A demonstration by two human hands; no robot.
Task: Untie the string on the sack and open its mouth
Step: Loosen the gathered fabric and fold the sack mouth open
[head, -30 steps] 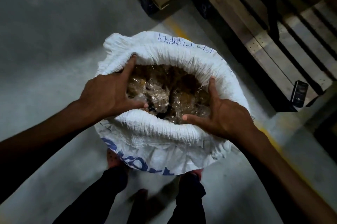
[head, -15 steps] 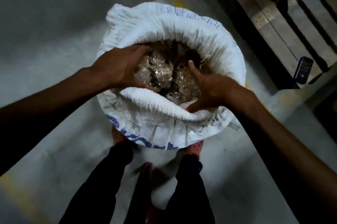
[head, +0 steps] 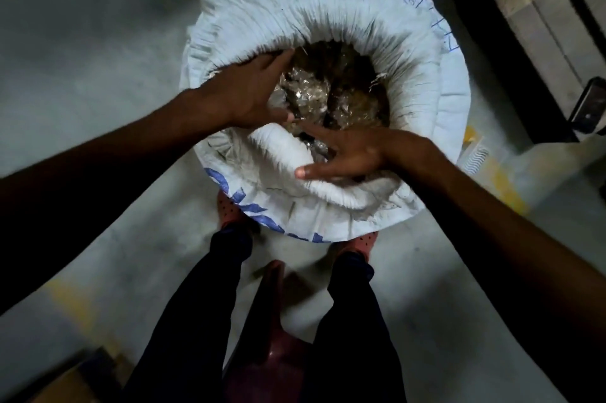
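Observation:
A white woven sack [head: 328,9] with blue print stands upright on the floor. Its mouth is wide open and its rim is rolled down into a thick collar. Crinkled clear plastic packets [head: 314,97] fill the inside. My left hand [head: 249,94] lies over the left inner edge of the rim, fingers spread, thumb near the near rim. My right hand [head: 347,156] rests on the near rolled rim, fingers spread and pointing left, partly over the packets. I see no string.
A wooden pallet [head: 537,9] with a dark frame lies to the right. A black phone [head: 590,104] sits at the right edge. My legs and pink shoes [head: 229,215] stand just below the sack on the grey concrete floor. A cardboard corner [head: 62,383] shows bottom left.
Both hands slid along the rolled rim toward the near side and came closer together. The view tilted down, so the sack sits higher in the frame.

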